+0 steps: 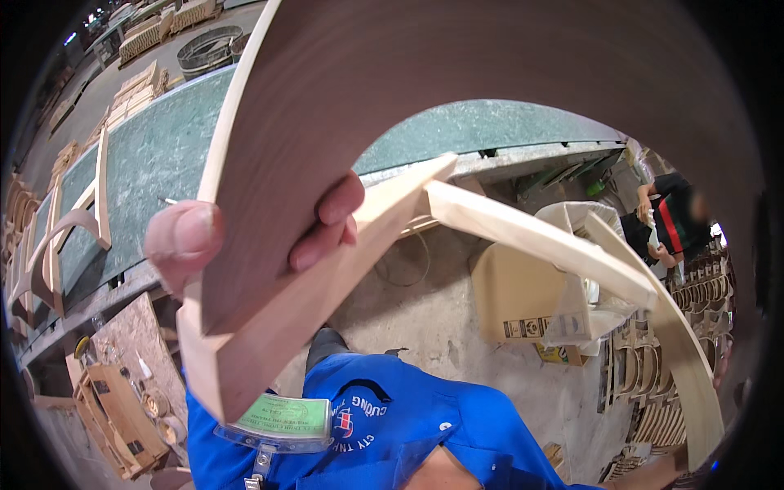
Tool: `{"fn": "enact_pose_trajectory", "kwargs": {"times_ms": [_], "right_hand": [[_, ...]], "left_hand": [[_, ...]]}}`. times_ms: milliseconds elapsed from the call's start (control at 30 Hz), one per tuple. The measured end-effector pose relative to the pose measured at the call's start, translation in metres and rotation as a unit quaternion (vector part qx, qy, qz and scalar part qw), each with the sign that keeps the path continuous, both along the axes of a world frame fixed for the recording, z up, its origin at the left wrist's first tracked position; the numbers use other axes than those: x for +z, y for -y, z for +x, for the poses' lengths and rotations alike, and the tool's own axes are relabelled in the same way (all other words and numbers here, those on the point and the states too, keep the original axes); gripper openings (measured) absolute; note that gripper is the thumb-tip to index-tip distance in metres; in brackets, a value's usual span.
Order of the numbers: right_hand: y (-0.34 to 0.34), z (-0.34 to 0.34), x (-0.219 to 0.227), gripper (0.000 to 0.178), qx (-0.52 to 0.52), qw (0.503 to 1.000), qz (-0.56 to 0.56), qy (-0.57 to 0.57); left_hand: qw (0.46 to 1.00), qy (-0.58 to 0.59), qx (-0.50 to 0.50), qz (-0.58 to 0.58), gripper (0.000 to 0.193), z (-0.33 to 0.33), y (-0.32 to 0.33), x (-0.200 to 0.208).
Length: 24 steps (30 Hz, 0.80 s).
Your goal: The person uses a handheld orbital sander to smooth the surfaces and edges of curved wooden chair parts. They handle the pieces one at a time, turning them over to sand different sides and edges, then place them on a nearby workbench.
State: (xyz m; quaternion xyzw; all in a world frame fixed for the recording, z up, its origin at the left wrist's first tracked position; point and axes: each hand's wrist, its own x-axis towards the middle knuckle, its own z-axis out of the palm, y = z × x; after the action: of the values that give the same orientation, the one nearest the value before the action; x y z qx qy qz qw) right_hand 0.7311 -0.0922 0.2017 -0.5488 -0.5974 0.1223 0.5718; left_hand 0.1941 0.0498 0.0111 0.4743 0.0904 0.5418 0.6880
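Observation:
A pale wooden chair frame (539, 238), with slanting legs and a brown curved panel (490, 49) arching over the top, hangs close in front of me. My left hand (184, 241) is closed round the panel's lower left end, thumb outside and fingertips showing on the inner face. Below that grip an angled wooden leg (286, 327) joins the panel. On the right, my right forearm (653, 472) reaches up to a long curved wooden piece (694, 384) of the frame. The right hand's fingers are largely hidden by wood and dark shadow.
Behind stands a long green-topped table (163, 155) with curved wooden parts (98, 188) on its left end. A cardboard box (514, 286) with plastic sits on the floor. Stacked curved parts (702, 294) fill the right, near another person (674, 216). A wooden tray (118, 416) is lower left.

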Motion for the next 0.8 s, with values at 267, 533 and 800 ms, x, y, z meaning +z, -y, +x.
{"fn": "enact_pose_trajectory", "kwargs": {"times_ms": [267,533,800], "right_hand": [[-0.222,-0.02,-0.143,0.069,0.261,0.921,-0.149,-0.248],[-0.413,0.017,-0.257,0.09,0.346,0.824,-0.299,-0.334],[-0.596,0.002,-0.288,0.089,0.452,0.75,-0.318,-0.364]], "left_hand": [[0.986,0.028,0.165,0.006,0.08,-0.043,-0.113,-0.083],[0.966,-0.06,0.251,-0.026,0.089,-0.064,-0.2,-0.118],[0.938,-0.078,0.337,-0.023,0.081,-0.041,-0.312,-0.146]]}}
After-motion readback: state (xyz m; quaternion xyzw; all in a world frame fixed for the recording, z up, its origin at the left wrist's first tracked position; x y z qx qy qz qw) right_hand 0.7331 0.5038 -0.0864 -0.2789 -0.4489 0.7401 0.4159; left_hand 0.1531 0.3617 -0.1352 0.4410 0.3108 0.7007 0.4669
